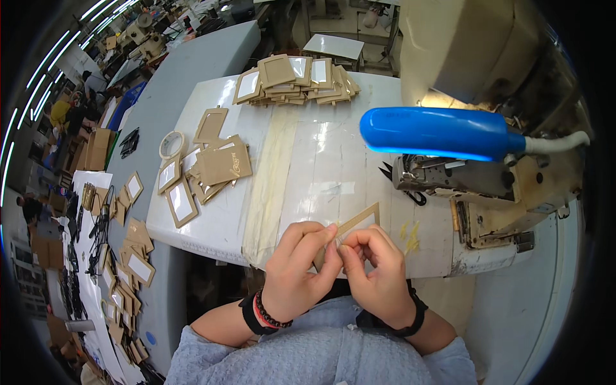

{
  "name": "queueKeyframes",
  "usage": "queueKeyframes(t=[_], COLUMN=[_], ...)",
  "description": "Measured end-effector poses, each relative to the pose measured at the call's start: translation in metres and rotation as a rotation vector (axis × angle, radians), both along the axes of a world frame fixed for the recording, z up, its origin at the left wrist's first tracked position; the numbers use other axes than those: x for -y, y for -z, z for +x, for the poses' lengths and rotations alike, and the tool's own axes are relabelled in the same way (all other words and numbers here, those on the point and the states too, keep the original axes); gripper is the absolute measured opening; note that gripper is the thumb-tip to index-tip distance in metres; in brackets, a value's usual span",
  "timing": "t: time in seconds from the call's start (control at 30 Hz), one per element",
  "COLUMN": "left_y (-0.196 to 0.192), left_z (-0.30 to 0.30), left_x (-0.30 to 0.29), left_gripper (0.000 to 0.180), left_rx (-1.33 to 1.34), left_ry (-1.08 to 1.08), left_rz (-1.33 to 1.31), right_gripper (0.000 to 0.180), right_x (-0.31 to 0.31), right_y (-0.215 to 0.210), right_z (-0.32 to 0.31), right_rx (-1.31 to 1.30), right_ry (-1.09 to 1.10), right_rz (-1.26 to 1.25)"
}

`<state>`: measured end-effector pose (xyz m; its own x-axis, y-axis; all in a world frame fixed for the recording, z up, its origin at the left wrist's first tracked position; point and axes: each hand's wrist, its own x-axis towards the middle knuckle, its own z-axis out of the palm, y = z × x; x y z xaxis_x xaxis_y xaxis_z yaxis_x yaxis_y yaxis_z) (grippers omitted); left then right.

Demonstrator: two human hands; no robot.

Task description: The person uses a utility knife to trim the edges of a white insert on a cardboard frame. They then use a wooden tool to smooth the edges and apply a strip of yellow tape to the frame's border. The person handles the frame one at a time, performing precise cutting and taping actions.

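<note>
A tan card holder (361,217) with a clear window lies at the near edge of the white table, tilted, partly hidden behind my fingers. My left hand (300,260) is closed in a pinch at its left side, thumb and index finger together. Close beside it, my right hand (378,268) pinches at the holder's near edge, fingertips almost touching those of the left. Whether a thread or another small piece sits between the fingertips is too small to tell. Yellowish scraps (410,236) lie just right of my right hand.
A sewing machine (475,186) stands at the right, with a blue lamp (436,133) over it and black scissors (417,197) beside it. Card holders are piled at the far side (276,72) and left (224,163), near a tape roll (171,145). More cover the left side table (168,282).
</note>
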<state>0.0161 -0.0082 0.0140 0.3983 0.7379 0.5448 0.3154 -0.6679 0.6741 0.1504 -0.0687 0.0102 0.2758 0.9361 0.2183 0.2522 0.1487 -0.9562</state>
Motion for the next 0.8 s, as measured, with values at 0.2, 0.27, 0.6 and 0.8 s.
queueKeyframes(t=[0.2, 0.27, 0.6, 0.8], left_y=[0.035, 0.043, 0.065, 0.082], left_z=[-0.016, -0.024, -0.051, -0.053], left_x=[-0.009, -0.011, -0.021, -0.023], left_gripper=[0.022, 0.021, 0.022, 0.025], left_rx=[-0.049, -0.051, -0.210, -0.214], left_ry=[-0.115, -0.137, -0.133, -0.154], left_rz=[-0.092, -0.115, -0.145, -0.062], right_gripper=[0.007, 0.007, 0.007, 0.008], right_x=[-0.022, -0.027, -0.046, -0.053], right_y=[0.039, 0.046, 0.063, 0.061], right_z=[-0.014, -0.021, -0.043, -0.046], right_rx=[0.021, 0.075, 0.299, 0.419], right_ry=[-0.079, -0.095, -0.132, -0.153], right_rz=[-0.134, -0.125, -0.123, -0.153])
